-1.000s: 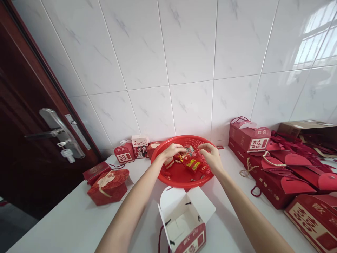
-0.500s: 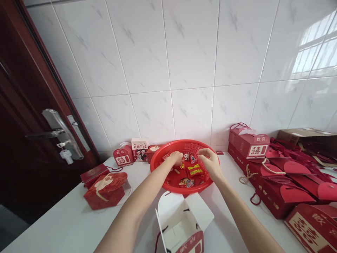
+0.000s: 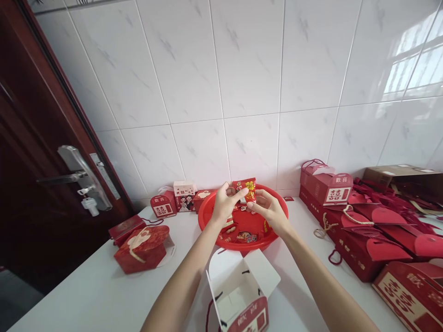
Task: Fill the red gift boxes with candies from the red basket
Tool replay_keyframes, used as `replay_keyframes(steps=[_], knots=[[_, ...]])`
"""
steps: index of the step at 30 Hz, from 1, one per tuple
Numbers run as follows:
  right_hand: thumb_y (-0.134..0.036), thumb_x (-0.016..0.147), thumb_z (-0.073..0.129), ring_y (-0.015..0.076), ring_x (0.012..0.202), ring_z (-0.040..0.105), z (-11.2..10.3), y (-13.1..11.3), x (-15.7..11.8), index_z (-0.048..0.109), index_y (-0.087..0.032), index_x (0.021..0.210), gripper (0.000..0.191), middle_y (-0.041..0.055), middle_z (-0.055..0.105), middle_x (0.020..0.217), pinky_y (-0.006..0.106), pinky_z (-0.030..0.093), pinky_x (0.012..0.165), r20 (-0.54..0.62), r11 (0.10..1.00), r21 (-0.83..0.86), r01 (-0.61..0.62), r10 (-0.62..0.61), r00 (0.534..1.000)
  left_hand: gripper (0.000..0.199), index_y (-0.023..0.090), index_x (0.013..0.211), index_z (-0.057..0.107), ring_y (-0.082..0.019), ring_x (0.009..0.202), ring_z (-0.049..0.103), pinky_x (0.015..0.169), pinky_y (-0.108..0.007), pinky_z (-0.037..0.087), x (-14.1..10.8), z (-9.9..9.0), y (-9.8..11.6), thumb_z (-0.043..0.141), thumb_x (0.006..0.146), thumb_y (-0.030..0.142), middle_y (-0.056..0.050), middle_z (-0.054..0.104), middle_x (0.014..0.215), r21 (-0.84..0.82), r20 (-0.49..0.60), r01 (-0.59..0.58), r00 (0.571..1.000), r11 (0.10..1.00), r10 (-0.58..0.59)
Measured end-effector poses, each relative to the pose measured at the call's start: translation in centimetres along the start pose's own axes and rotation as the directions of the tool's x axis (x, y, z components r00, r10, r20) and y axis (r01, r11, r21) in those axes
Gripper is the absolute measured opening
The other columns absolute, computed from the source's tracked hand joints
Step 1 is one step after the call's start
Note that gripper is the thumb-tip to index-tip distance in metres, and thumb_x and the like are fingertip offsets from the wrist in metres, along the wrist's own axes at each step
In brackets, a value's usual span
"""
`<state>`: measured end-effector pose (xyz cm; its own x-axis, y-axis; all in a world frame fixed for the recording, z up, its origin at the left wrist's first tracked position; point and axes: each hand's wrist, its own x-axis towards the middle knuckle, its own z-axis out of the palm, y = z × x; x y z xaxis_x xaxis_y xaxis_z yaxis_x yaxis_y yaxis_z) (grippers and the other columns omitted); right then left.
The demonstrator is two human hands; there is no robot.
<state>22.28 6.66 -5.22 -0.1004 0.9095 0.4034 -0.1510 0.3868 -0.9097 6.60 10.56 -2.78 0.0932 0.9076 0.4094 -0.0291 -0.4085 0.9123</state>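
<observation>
A slender, bare left forearm [image 3: 185, 276] and a matching right forearm [image 3: 316, 269] are tapering from the bottom of the frame; near its centre, a bare, slim-fingered left hand [image 3: 224, 203] and similar right hand [image 3: 272, 212] are showing.

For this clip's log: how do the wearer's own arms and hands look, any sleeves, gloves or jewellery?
The left hand and right hand are ungloved. The left forearm and right forearm show no sleeves, watch or bracelet. I see no rings, though some fingers are partly hidden.
</observation>
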Motion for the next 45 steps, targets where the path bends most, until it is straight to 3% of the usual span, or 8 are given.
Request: replay_keyframes(steps=[5, 10, 15, 23, 33, 38, 42, 45], knots=[[-0.043, 0.076, 0.078, 0.0176, 0.073, 0.069, 0.7, -1.9, -0.6, 0.069, -0.023, 0.098, 0.032, 0.0029, 0.074, 0.097, 0.037, 0.056, 0.081, 0.166, 0.999, 0.052, 0.004, -0.012, 0.986, 0.041, 0.022, 0.086, 0.063, -0.022, 0.087, 0.068, 0.076, -0.030, 0.053, -2.2, -0.8, 1.0, 0.072, 0.074, 0.060, -0.003, 0.074, 0.089, -0.039, -0.022, -0.018, 1.000, 0.999, 0.018], [-0.038, 0.076, 0.080, 0.0187, 0.082, 0.070, 0.9, -3.0, -1.3, 0.069, -0.023, 0.099, 0.029, 0.0029, 0.073, 0.098, 0.037, 0.057, 0.083, 0.257, 0.997, 0.077, -0.028, 0.008, 0.966, 0.047, 0.021, 0.071, 0.064, -0.021, 0.077, 0.067, 0.066, -0.028, 0.050, -3.1, -1.6, 2.2, 0.070, 0.075, 0.067, -0.002, 0.069, 0.072, 0.035, -0.029, -0.073, 0.997, 0.997, 0.074], [-0.035, 0.079, 0.078, 0.0224, 0.095, 0.070, 1.1, -3.9, -1.8, 0.067, -0.025, 0.107, 0.032, 0.0050, 0.073, 0.106, 0.041, 0.058, 0.088, 0.329, 0.994, 0.099, -0.052, 0.016, 0.944, 0.041, 0.018, 0.082, 0.071, -0.018, 0.078, 0.066, 0.070, -0.026, 0.052, -3.8, -2.0, 3.3, 0.074, 0.078, 0.059, -0.002, 0.073, 0.082, -0.017, -0.022, -0.141, 0.990, 0.990, 0.141], [-0.035, 0.079, 0.081, 0.0204, 0.095, 0.070, 1.8, -4.5, -2.0, 0.069, -0.023, 0.101, 0.028, 0.0055, 0.074, 0.104, 0.038, 0.058, 0.090, 0.220, 0.993, 0.113, 0.026, -0.051, 0.974, 0.035, 0.019, 0.084, 0.072, -0.018, 0.078, 0.068, 0.070, -0.026, 0.052, -4.5, -1.8, 4.0, 0.074, 0.081, 0.053, -0.003, 0.076, 0.084, -0.027, 0.020, -0.167, 0.986, 0.986, 0.167], [-0.033, 0.076, 0.083, 0.0210, 0.095, 0.070, 1.1, -5.2, -2.4, 0.070, -0.023, 0.105, 0.033, 0.0066, 0.073, 0.107, 0.038, 0.059, 0.086, 0.304, 0.993, 0.116, 0.026, -0.060, 0.951, 0.035, 0.018, 0.082, 0.070, -0.017, 0.075, 0.064, 0.070, -0.027, 0.052, -4.8, -1.5, 4.2, 0.074, 0.082, 0.053, -0.002, 0.070, 0.078, -0.148, 0.079, -0.111, 0.989, 0.983, 0.123], [-0.036, 0.078, 0.082, 0.0225, 0.096, 0.071, 0.6, -5.6, -2.4, 0.071, -0.024, 0.101, 0.029, 0.0065, 0.075, 0.106, 0.041, 0.057, 0.091, 0.242, 0.996, 0.057, 0.064, -0.076, 0.967, 0.047, 0.018, 0.088, 0.070, -0.019, 0.076, 0.067, 0.071, -0.029, 0.053, -4.2, -2.7, 3.9, 0.066, 0.084, 0.064, -0.004, 0.073, 0.084, -0.156, 0.153, -0.065, 0.984, 0.986, 0.089], [-0.037, 0.075, 0.083, 0.0238, 0.096, 0.072, -0.2, -6.3, -2.4, 0.071, -0.023, 0.099, 0.030, 0.0066, 0.076, 0.106, 0.042, 0.059, 0.089, 0.135, 0.996, 0.051, 0.067, -0.073, 0.988, 0.044, 0.018, 0.100, 0.069, -0.021, 0.088, 0.069, 0.083, -0.033, 0.054, -1.5, -5.0, 2.5, 0.057, 0.088, 0.058, -0.008, 0.075, 0.101, 0.166, 0.150, -0.104, 0.986, 0.981, 0.079], [-0.038, 0.074, 0.084, 0.0246, 0.094, 0.073, -0.7, -6.6, -2.3, 0.071, -0.023, 0.099, 0.032, 0.0070, 0.076, 0.106, 0.042, 0.060, 0.085, 0.078, 0.998, 0.020, 0.060, -0.062, 0.995, 0.033, 0.017, 0.105, 0.071, -0.022, 0.103, 0.068, 0.092, -0.031, 0.051, 1.2, -5.7, 0.7, 0.052, 0.088, 0.039, -0.008, 0.074, 0.112, 0.742, 0.317, -0.166, 0.941, 0.649, -0.121]])
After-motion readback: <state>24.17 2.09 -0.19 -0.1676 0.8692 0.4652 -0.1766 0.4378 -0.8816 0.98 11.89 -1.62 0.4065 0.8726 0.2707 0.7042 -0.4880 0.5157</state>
